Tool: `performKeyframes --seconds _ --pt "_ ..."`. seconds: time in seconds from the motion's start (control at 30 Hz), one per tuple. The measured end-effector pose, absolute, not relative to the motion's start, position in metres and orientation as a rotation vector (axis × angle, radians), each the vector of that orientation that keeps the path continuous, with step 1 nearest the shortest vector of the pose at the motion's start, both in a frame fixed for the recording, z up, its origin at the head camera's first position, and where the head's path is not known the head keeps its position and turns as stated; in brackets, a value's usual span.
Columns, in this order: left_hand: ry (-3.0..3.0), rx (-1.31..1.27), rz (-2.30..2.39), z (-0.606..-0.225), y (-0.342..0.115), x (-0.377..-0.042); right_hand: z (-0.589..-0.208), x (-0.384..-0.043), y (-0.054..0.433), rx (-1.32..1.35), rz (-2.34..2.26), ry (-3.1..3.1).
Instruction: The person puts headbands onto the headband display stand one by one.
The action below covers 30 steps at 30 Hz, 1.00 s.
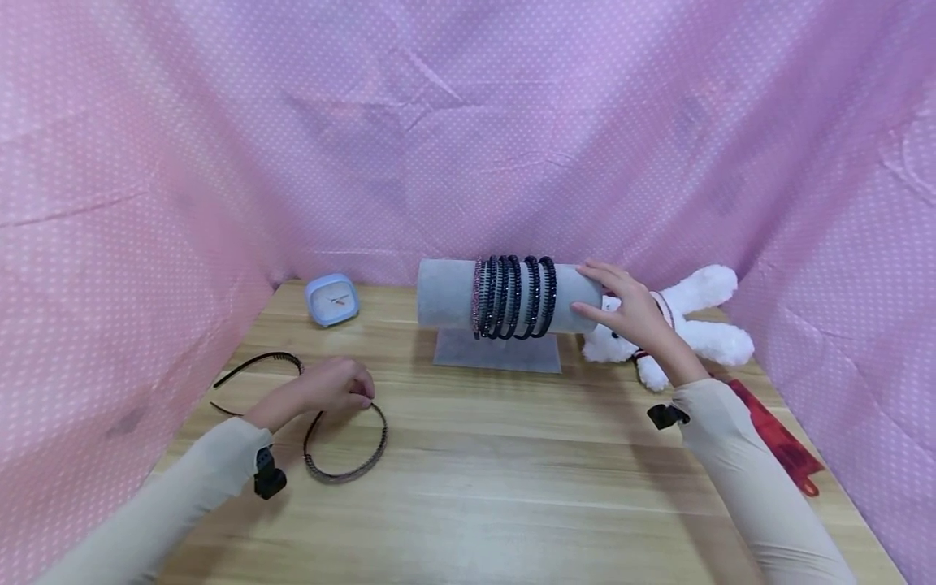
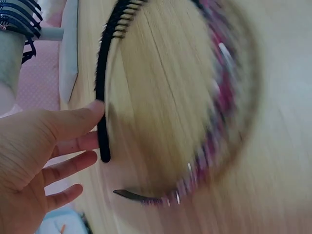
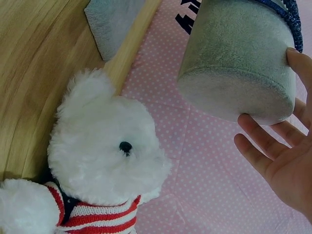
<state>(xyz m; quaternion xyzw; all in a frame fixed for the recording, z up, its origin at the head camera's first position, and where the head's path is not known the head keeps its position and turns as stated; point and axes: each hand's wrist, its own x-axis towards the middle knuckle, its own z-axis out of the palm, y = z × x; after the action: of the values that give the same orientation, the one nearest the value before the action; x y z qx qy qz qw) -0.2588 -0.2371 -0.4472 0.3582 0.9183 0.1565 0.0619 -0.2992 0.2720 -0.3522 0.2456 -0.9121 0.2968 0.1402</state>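
Note:
My left hand (image 1: 338, 385) pinches one end of a toothed headband (image 2: 101, 83) between thumb and forefinger. The band is black, with pink and silver sparkle along its outer side, blurred in the left wrist view. A second dark headband (image 1: 252, 361) lies on the table left of that hand, partly covered by it. My right hand (image 1: 625, 305) grips the right end of a grey plush display roll (image 1: 446, 292), thumb at the front and some fingers behind. Several dark beaded headbands (image 1: 537, 296) and a pinkish one (image 1: 477, 299) sit around the roll.
A blue clock (image 1: 332, 300) stands at the back left. A white plush dog (image 3: 102, 141) in a striped top lies beyond my right hand. A red flat item (image 1: 775, 435) rests by the table's right edge. Pink dotted curtain (image 1: 439, 122) surrounds the wooden table (image 1: 512, 463).

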Motion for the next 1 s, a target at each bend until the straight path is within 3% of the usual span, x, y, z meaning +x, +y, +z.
performKeyframes --seconds 0.4,1.0 --pt "2.692 1.151 0.673 -0.451 -0.198 -0.258 -0.353 -0.298 0.272 0.709 0.872 -2.63" --pt "2.626 1.284 0.603 -0.458 -0.169 -0.25 -0.354 -0.301 0.272 0.7 0.867 -2.617"
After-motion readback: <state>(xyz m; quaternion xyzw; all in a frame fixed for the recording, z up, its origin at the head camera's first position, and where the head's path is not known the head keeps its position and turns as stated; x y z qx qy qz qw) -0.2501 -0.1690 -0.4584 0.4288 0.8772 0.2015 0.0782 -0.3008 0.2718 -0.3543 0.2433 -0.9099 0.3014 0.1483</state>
